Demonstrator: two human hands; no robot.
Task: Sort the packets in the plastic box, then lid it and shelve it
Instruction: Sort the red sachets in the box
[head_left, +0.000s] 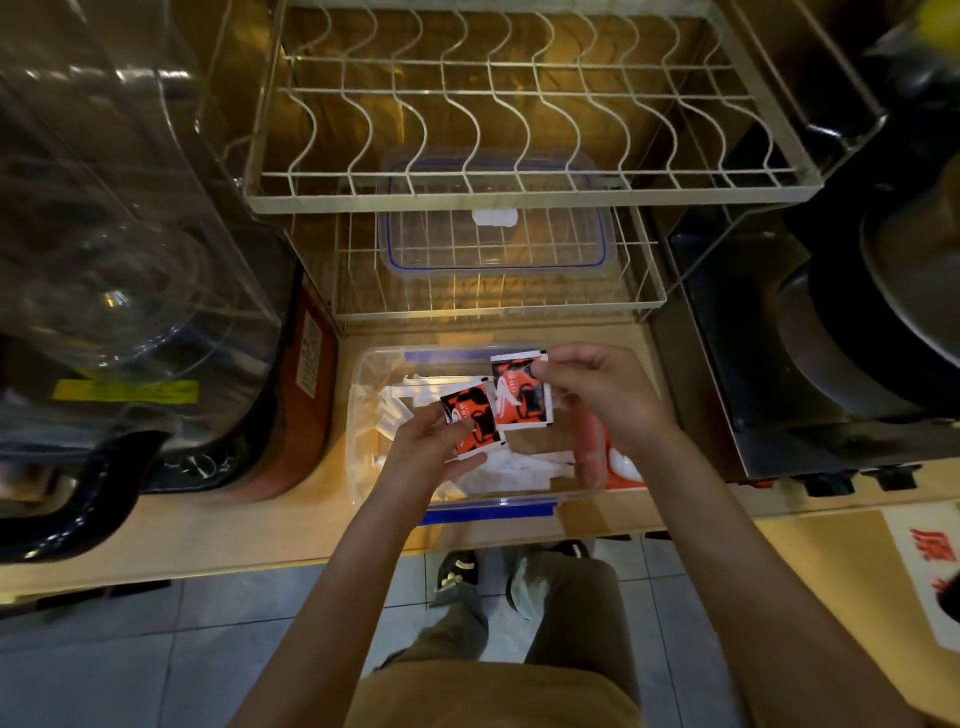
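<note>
A clear plastic box (358, 415) with blue clips stands open on the wooden counter in front of me, holding several white packets (519, 470) and some red ones along its right wall. My left hand (423, 449) grips a red-and-black packet (472, 423) above the box. My right hand (597, 395) pinches a second red-and-black packet (522, 392) by its top edge, right beside the first. The box's clear lid (493, 244) with a blue seal lies on the lower wire shelf (519, 312) behind the box.
An upper wire dish rack (519, 192) overhangs the lid's shelf. A large clear dispenser (130, 234) stands to the left on a dark base. A dark appliance with round pans (857, 338) fills the right. The counter edge and tiled floor lie below.
</note>
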